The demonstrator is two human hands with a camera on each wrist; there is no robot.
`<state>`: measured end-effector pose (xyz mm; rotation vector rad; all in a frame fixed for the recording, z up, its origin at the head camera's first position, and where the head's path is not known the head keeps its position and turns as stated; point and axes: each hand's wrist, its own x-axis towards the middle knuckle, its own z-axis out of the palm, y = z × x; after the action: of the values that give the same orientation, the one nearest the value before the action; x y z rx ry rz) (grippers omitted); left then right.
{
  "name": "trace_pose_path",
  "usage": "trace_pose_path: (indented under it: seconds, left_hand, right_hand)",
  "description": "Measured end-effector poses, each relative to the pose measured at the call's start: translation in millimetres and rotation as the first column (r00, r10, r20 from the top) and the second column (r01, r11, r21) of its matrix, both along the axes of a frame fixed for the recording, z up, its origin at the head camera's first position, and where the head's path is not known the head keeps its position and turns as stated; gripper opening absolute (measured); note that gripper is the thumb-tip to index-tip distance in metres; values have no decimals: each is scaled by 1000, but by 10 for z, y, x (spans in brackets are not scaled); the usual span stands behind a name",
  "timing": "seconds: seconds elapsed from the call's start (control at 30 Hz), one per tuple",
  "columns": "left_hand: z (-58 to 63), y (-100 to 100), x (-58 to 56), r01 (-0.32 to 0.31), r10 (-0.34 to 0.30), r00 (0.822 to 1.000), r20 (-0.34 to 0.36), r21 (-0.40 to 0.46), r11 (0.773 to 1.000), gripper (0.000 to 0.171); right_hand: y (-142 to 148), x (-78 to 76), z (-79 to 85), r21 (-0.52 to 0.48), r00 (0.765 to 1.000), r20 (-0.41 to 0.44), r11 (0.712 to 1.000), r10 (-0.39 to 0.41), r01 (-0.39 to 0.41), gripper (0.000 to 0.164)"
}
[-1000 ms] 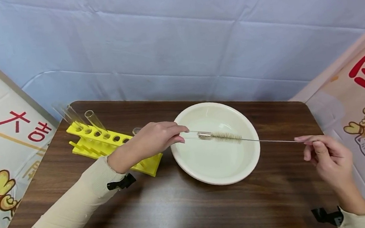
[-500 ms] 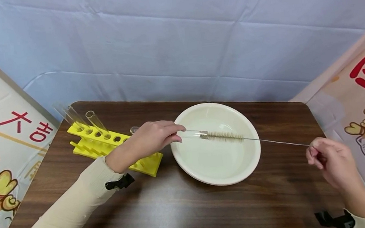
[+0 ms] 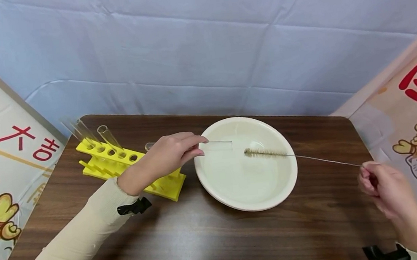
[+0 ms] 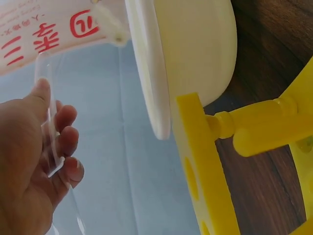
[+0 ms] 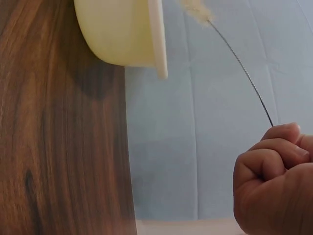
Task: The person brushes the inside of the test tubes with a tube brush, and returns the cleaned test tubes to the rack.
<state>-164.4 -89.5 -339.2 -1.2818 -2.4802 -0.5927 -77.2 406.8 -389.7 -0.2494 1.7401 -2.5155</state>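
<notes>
My left hand (image 3: 172, 150) grips a clear glass test tube (image 3: 219, 146), its mouth pointing right over the white basin (image 3: 239, 205). In the left wrist view the fingers and thumb curl round the test tube (image 4: 47, 117). On the right, my right hand (image 3: 388, 187) holds a test tube brush by its thin twisted wire handle (image 3: 322, 160). The brush's bristle head (image 3: 266, 153) hangs above the basin, a short gap from the tube's mouth. In the right wrist view the fist of my right hand (image 5: 274, 181) closes round the end of the wire (image 5: 244, 71).
A yellow test tube rack (image 3: 94, 169) stands left of the basin, partly behind my left forearm. Several glass tubes, such as one test tube (image 3: 108, 136), lean in its holes. The brown wooden table (image 3: 213, 248) backs onto a pale blue cloth (image 3: 185, 56).
The brush has come out of the test tube's mouth as my right hand moved right and slightly down. My left hand has shifted slightly left and up with the tube.
</notes>
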Motion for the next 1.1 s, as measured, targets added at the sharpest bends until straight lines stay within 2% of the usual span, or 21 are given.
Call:
trace_pose_path:
  seconds: [0.13, 0.27, 0.37, 0.5, 0.6, 0.73, 0.9, 1.1]
  left_hand:
    - [30, -4, 9, -14, 8, 998, 59, 105, 994, 28]
    - [111, -12, 34, -41, 7, 989, 150, 226, 973, 25]
    - [189, -32, 59, -72, -1, 976, 220, 323, 944, 25]
    - [291, -91, 90, -111, -23, 962, 273, 464, 879, 25]
    - [363, -161, 123, -120, -57, 954, 294, 551, 826, 25]
    - [432, -261, 158, -130, -94, 944, 316, 619, 775, 24]
    - [485, -359, 184, -138, -117, 939, 322, 668, 731, 28]
    - [591, -432, 209, -96, -162, 948, 273, 732, 674, 35]
  right_hand:
    - [-71, 15, 6, 135, 980, 38, 972, -197, 190, 45]
    - [-169, 26, 33, 295, 956, 21, 916, -292, 273, 41]
    - [-242, 33, 46, 388, 954, -1, 879, -299, 276, 39]
    - [-316, 37, 44, 506, 957, -15, 824, -288, 256, 37]
    - [-352, 40, 36, 641, 964, -51, 732, -262, 233, 37]
    - [-397, 44, 20, 742, 972, -80, 637, -223, 208, 36]
    - [-446, 60, 5, 780, 984, -74, 605, -165, 160, 37]
    - [-484, 79, -20, 777, 991, -50, 618, -128, 119, 38]
